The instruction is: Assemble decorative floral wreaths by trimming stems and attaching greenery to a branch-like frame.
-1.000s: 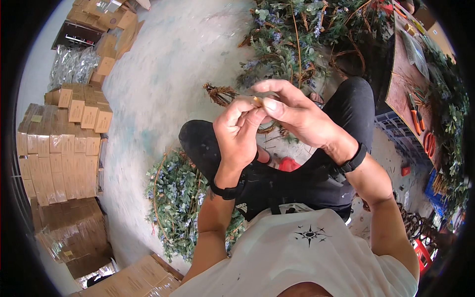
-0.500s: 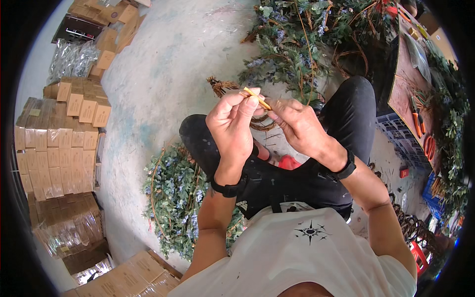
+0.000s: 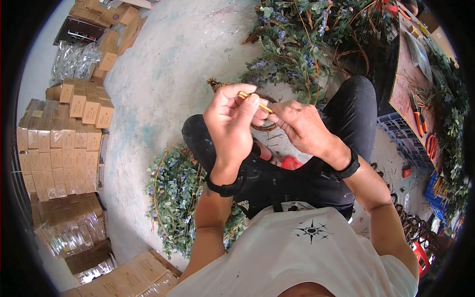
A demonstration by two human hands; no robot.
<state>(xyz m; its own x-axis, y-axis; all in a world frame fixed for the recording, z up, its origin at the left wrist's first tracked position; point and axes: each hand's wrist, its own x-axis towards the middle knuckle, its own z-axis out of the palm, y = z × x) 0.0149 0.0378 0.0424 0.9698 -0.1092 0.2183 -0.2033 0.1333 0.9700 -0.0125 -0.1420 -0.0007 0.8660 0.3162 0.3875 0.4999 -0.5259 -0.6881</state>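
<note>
Head view: cartons [image 3: 62, 148] stood stacked; flowered greenery [image 3: 173, 198] lay alongside; the left hand [image 3: 229, 120] pinched a thin yellow stick [image 3: 264, 107], which slanted between both hands; the right hand [image 3: 309, 131] pinched its lower end; an orange-handled tool [image 3: 421, 122] lay rightmost.

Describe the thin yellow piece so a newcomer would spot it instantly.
Start at the black trousers near the picture's centre. Just above their middle, the left hand and right hand pinch the yellow piece. It is slim and bright yellow, unlike the brown ring behind it.
</note>
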